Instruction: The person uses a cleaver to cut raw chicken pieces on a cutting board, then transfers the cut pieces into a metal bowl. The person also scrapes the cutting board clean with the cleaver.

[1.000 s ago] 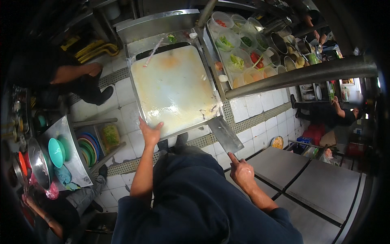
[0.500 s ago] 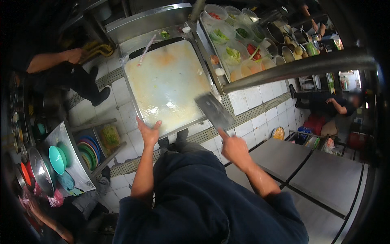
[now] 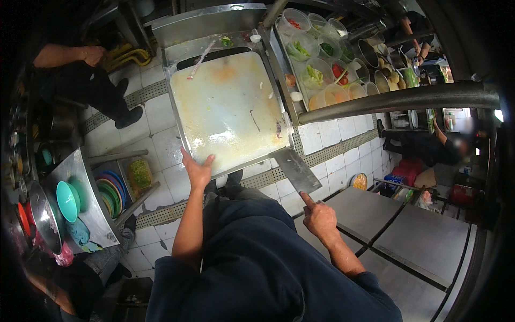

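A large whitish cutting board (image 3: 225,107), wet and stained, lies in front of me in a metal frame. My left hand (image 3: 197,170) rests against its near left corner, thumb and fingers spread apart. To the right, off the board's near right corner, my right hand (image 3: 321,217) grips a cleaver (image 3: 298,170), index finger stretched toward the broad grey blade. The handle is hidden in that hand. Small dark scraps (image 3: 279,129) stick to the board's right side. Across its far left part lies a thin pinkish-white strip (image 3: 201,60).
Clear tubs of cut vegetables (image 3: 315,74) stand at far right behind a thick metal rail (image 3: 397,102). Steel counter tops (image 3: 413,241) lie at near right. Left are a teal bowl (image 3: 68,201) and stacked coloured plates (image 3: 111,194). Other people stand left and right.
My right hand and the cleaver have moved right and nearer to me, off the board. Dark scraps now show on the board's right side. My left hand stays at the corner.
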Demonstrator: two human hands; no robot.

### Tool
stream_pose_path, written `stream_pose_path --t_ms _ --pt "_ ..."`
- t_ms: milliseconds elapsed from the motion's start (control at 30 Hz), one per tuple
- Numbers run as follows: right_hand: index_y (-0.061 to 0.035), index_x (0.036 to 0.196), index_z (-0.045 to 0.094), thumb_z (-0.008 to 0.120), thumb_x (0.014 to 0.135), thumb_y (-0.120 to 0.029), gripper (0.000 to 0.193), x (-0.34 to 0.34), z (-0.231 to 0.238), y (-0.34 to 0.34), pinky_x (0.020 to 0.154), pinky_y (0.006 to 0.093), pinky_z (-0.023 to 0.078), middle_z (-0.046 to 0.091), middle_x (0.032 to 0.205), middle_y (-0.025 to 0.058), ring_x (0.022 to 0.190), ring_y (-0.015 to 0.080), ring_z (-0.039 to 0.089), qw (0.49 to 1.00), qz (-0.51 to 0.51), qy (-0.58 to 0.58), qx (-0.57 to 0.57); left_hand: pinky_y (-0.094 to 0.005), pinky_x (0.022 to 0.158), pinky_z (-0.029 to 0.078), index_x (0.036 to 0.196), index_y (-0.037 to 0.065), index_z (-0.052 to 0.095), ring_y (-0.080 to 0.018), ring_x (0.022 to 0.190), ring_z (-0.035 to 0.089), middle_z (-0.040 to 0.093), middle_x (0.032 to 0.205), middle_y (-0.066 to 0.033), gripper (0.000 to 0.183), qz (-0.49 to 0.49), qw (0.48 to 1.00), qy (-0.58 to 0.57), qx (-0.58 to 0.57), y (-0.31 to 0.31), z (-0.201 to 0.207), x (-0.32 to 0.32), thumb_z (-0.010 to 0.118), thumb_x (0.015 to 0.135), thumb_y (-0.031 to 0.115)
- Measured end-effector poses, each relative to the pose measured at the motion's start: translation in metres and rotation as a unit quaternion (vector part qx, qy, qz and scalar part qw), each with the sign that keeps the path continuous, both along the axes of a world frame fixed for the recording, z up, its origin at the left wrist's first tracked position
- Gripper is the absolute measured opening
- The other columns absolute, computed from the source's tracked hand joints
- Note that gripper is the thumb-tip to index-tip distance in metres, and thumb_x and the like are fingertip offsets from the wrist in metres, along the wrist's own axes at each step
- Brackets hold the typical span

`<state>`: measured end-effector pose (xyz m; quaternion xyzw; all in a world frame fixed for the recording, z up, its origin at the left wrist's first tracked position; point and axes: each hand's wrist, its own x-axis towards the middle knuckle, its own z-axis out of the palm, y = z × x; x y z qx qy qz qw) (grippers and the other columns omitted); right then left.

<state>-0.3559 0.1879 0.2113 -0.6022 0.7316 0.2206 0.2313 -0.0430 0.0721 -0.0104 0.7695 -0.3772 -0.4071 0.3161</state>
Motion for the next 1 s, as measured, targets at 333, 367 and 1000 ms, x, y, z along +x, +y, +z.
stream_pose_path --t_ms 333,367,1000 --pt "-0.0242 0.142 0.055 0.063 0.089 -0.018 0.054 0.017 0.016 -0.023 0.075 0.0535 0.054 0.069 0.087 0.0256 0.081 0.0431 0.068 1.000 0.017 -0.015 -0.018 -0.0454 0.122 0.024 0.156 -0.008 0.009 -0.0437 0.147 0.027 0.027 0.156 -0.0329 0.118 0.003 1.000 -0.008 -0.009 0.009 -0.016 0.004 0.088 0.075 0.024" --pt "-0.0229 0.143 0.055 0.064 0.088 -0.019 0.055 0.017 0.011 -0.034 0.075 0.0529 0.055 0.069 0.085 0.0244 0.080 0.0426 0.069 1.000 0.026 -0.015 -0.007 -0.0453 0.122 0.023 0.156 -0.008 0.009 -0.0435 0.147 0.026 0.027 0.156 -0.0325 0.117 0.006 1.000 -0.005 -0.007 0.006 -0.012 0.005 0.088 0.075 0.024" --pt "-0.0152 0.139 0.060 0.061 0.079 -0.023 0.060 0.073 -0.050 -0.376 0.095 0.0480 0.053 0.067 0.118 0.0243 0.107 0.0433 0.066 0.972 0.211 -0.014 -0.103 -0.0464 0.122 0.025 0.158 -0.005 0.009 -0.0446 0.146 0.028 0.029 0.155 -0.0326 0.116 0.011 1.000 0.004 0.024 0.003 -0.004 0.000 0.086 0.077 0.027"
